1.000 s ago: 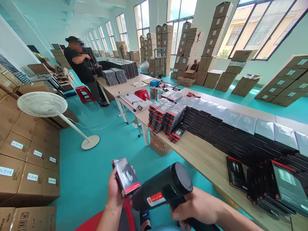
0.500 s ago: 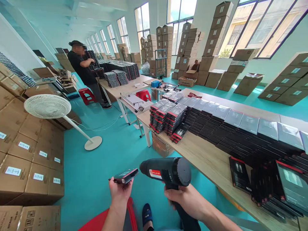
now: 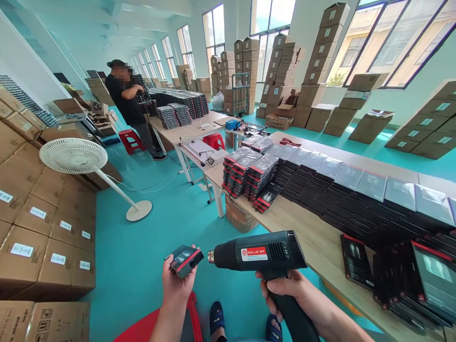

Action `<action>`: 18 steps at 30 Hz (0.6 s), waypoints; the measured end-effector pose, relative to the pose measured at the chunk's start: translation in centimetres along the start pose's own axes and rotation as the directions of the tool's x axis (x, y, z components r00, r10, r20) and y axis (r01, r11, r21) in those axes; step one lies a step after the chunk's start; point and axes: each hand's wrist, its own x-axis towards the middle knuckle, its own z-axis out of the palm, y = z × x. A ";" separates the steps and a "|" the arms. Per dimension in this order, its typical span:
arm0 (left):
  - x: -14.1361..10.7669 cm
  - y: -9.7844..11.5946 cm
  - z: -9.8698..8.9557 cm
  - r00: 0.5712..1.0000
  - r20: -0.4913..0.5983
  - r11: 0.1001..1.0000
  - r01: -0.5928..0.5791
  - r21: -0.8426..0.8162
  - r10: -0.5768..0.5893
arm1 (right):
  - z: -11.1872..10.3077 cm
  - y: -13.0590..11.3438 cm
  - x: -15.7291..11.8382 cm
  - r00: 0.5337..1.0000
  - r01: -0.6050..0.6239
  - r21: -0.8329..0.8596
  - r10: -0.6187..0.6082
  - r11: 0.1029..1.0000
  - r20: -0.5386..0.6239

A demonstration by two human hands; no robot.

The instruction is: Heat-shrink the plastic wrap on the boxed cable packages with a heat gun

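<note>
My left hand (image 3: 178,283) grips a small black box (image 3: 184,260) with a red stripe, tilted, thumb and fingers on its sides. My right hand (image 3: 285,290) is wrapped round the handle of a black heat gun (image 3: 261,251) with a red and white label. Its metal nozzle points left at the end of the box, a short gap away. On the table (image 3: 302,216) to the right stand stacks of similar black boxes (image 3: 261,166), with a long row of black packs (image 3: 335,190) behind them.
A white fan (image 3: 73,156) stands on the left beside stacked cartons (image 3: 53,223). Below me is a red stool (image 3: 142,327). Farther back, a person (image 3: 124,99) stands at another table (image 3: 178,135). More carton stacks (image 3: 313,85) line the windows.
The heat gun has turned so its labelled side faces me and its nozzle is nearer the box. The box has rolled in my left hand, showing more of its striped side.
</note>
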 end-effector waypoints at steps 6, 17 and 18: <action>-0.5 1.5 0.7 0.998 0.051 0.987 0.030 0.157 -0.039 | -1.6 -0.6 -1.4 1.000 -0.020 -0.011 0.020 1.000 0.008; -1.0 2.4 2.0 0.992 0.121 0.987 0.007 0.162 -0.027 | -1.4 -1.2 -2.0 0.997 -0.033 -0.234 0.048 0.972 0.058; -0.9 2.3 1.9 0.992 0.124 0.986 0.006 0.168 -0.027 | -1.3 -1.1 -1.8 0.995 -0.046 -0.258 0.066 0.965 0.069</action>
